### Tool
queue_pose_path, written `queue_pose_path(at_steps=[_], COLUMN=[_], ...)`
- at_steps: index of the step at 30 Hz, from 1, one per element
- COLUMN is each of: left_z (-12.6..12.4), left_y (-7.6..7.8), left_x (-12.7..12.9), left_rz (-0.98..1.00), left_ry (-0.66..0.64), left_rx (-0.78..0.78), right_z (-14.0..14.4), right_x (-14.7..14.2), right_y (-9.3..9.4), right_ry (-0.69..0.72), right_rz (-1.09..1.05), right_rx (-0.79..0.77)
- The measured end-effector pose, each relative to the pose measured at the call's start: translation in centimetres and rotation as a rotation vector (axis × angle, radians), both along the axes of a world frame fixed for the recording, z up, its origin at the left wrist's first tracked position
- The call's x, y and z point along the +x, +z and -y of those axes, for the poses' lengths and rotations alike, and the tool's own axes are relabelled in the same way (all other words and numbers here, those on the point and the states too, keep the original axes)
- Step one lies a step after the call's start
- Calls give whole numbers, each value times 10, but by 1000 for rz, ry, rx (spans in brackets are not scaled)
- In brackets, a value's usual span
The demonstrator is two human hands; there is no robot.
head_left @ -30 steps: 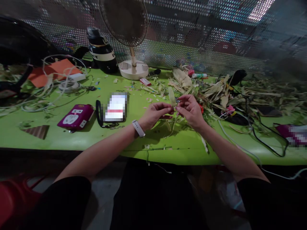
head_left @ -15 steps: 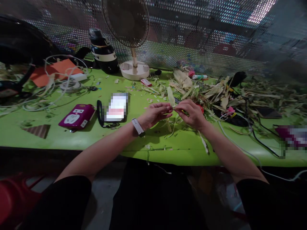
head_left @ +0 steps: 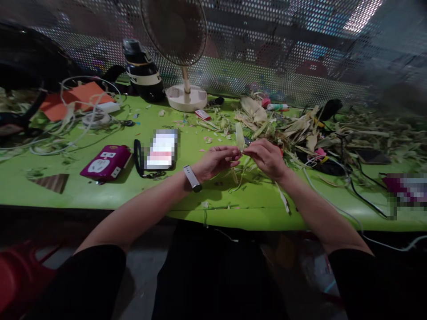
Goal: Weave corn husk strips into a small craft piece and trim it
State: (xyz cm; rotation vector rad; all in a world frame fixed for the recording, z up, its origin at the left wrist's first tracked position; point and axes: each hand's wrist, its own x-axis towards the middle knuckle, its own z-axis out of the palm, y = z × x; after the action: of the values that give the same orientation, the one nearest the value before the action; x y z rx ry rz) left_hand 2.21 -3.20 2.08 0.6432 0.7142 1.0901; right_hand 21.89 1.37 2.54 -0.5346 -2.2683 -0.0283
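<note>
Over the green tabletop [head_left: 187, 195], my left hand [head_left: 216, 162] and my right hand [head_left: 267, 159] meet fingertip to fingertip. Between them stands a pale green leaf [head_left: 239, 134], much like a strip of corn husk, its broad end pointing up. Both hands pinch it low down, where the fingers partly hide its base. A grey-banded watch [head_left: 191, 177] is on my left wrist. Thin green strands [head_left: 237, 184] lie below the hands. Part of a red object [head_left: 280, 151] shows behind my right hand.
A heap of dried husks [head_left: 300, 129] spreads over the back right, with cables [head_left: 362, 189] along it. To the left are a phone [head_left: 162, 149], a purple power block [head_left: 106, 162], a black bottle [head_left: 145, 82] and a desk fan [head_left: 187, 97]. A perforated screen [head_left: 253, 49] stands behind.
The leaf has shifted slightly right and stands more upright. My right fingers have closed in around its base, with the knuckles turned a little more over it. My left hand has barely moved.
</note>
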Motion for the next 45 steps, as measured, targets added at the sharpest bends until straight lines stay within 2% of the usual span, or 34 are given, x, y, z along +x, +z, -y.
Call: queue_pose_path(at_steps=[5,17,21,28,33,40,45], left_z=[1,5,8,8,6,4,4], left_y=[0,0,-2,-8,-8,-6,-6], left_x=[0,6,7,7,4,1,0], left_rz=[13,34,-33,-138,-209,-237,-275], left_ry=[-16,44,87,105,108,42,80], left_rx=[-5,-17,32,171,208,162,222], right_z=[-1,12,16,16,19,18,16], right_x=[-1,-14,-17,-21,-19,-14,-14], right_y=[-1,-5,-7,-11,-7,2,2], right_ry=[42,-107,-112,7,86,152,162], right_rz=[-10,-105,-159,-333,-324,-238,-223], right_rx=[4,-83,-179,-459,-523,-595,-614])
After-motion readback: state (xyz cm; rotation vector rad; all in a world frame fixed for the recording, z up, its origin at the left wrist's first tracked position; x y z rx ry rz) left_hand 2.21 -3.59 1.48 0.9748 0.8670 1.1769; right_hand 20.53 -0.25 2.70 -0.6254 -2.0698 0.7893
